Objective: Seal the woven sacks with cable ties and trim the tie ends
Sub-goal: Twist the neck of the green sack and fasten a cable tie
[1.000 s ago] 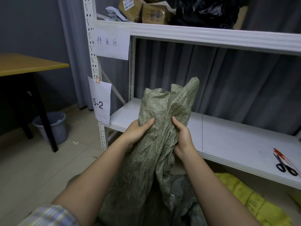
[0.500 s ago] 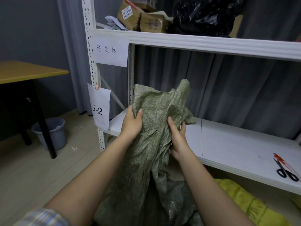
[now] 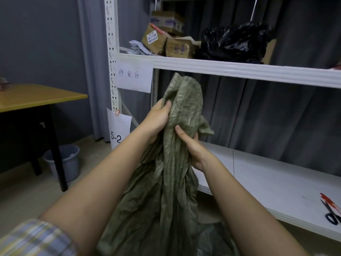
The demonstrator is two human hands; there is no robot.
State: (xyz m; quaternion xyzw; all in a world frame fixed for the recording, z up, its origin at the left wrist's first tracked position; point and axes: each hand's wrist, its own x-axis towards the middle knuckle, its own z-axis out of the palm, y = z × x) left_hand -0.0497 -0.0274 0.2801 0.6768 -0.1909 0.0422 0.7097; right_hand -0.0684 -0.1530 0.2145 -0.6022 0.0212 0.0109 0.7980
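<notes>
My right hand and, just above it, my left hand both clutch the gathered neck of the sack upright before the shelf, and letting go for the far-off scissors could loosen the bunch.

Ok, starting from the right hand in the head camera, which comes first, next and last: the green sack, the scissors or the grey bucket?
1. Green sack: gripped by the right hand.
2. Scissors: off to the right, on the lower shelf.
3. Grey bucket: far left on the floor, beside the table.
</notes>
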